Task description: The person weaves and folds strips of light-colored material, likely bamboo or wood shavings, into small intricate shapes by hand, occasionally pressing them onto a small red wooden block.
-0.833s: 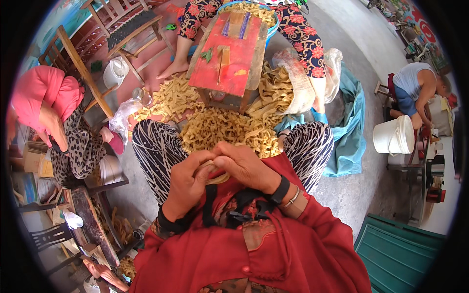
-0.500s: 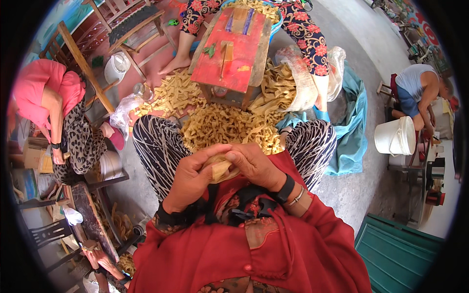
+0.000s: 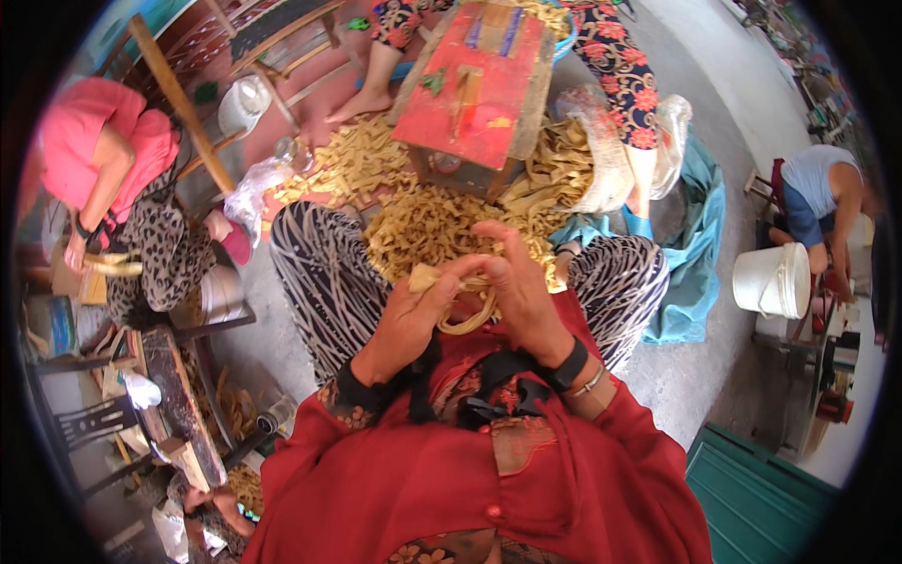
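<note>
Above my lap, a pale tan flat strip (image 3: 467,324) is bent into a loop between my hands, with a bunched fold of it poking up past the fingers. My left hand (image 3: 411,320) is closed on this strip. Close against it, my right hand (image 3: 528,305) has its index finger raised, while its thumb meets the strip near the left fingertips. Part of the strip is hidden behind the fingers. Just beyond my hands, between my knees, lies a heap of curled tan pieces (image 3: 404,235).
A worn red-topped wooden bench (image 3: 427,122) stands ahead, a seated person's legs beside it. More long strips (image 3: 554,169) spill from a plastic sack (image 3: 601,169) to its right. A white bucket (image 3: 775,282) and a teal cloth (image 3: 691,273) are at right. Other people work on both sides.
My hands have come apart from cupping the strip, and its loop now shows. The right index finger has lifted. At left, the person in pink now holds a tan piece more visibly.
</note>
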Action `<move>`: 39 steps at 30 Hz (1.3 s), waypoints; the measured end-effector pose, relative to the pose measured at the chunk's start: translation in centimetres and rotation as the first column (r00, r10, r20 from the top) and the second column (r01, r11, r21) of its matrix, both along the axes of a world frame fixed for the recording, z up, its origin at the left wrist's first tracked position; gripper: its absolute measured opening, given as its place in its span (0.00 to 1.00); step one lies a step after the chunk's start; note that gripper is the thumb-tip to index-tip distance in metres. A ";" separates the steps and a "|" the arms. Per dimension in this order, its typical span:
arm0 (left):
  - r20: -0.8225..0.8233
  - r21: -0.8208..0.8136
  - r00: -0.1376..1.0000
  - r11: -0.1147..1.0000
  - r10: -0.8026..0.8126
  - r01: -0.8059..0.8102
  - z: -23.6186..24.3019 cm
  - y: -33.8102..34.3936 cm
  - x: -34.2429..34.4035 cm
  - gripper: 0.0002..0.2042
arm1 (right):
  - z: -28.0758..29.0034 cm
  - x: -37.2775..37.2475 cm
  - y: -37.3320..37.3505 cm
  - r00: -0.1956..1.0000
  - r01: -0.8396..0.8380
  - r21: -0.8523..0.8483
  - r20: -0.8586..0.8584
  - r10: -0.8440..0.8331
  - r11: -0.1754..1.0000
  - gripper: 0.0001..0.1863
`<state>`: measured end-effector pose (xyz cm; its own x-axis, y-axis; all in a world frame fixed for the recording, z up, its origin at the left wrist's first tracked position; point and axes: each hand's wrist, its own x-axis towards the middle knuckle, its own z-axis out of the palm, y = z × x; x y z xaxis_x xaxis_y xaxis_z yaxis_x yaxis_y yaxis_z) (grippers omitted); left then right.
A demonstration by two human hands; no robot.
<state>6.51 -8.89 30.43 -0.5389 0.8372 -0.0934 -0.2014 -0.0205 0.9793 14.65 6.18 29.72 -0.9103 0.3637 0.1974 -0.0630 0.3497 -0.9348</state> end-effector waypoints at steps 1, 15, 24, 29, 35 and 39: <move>0.165 0.020 0.986 0.999 -0.032 0.029 0.0 0.2 -0.1 0.21 | 0.0 0.2 0.2 1.000 -0.011 -0.009 0.003 0.011 1.000 0.25; 0.771 0.212 0.633 0.966 -0.073 -0.148 -0.9 0.0 -2.4 0.23 | -1.8 3.5 4.0 0.970 0.126 -0.110 0.221 -0.099 0.986 0.17; 0.386 -0.204 0.898 0.969 0.212 -0.141 -2.2 1.1 -2.2 0.13 | -2.8 3.3 2.8 0.932 0.007 -0.266 0.351 0.090 0.964 0.10; 0.354 -0.250 0.908 0.958 0.224 -0.139 -2.7 1.2 -2.2 0.08 | -3.0 2.7 2.4 0.920 -0.094 -0.272 0.343 0.188 0.958 0.10; 0.293 -0.187 0.923 0.961 0.251 -0.202 -2.5 1.1 -2.9 0.07 | -1.5 0.9 1.8 0.912 -0.228 -0.229 0.289 0.290 0.946 0.10; 0.423 -0.029 0.834 0.926 0.353 -0.377 -0.4 -0.3 -5.8 0.05 | -0.9 1.7 2.8 0.927 -0.197 -0.213 0.276 0.253 0.957 0.12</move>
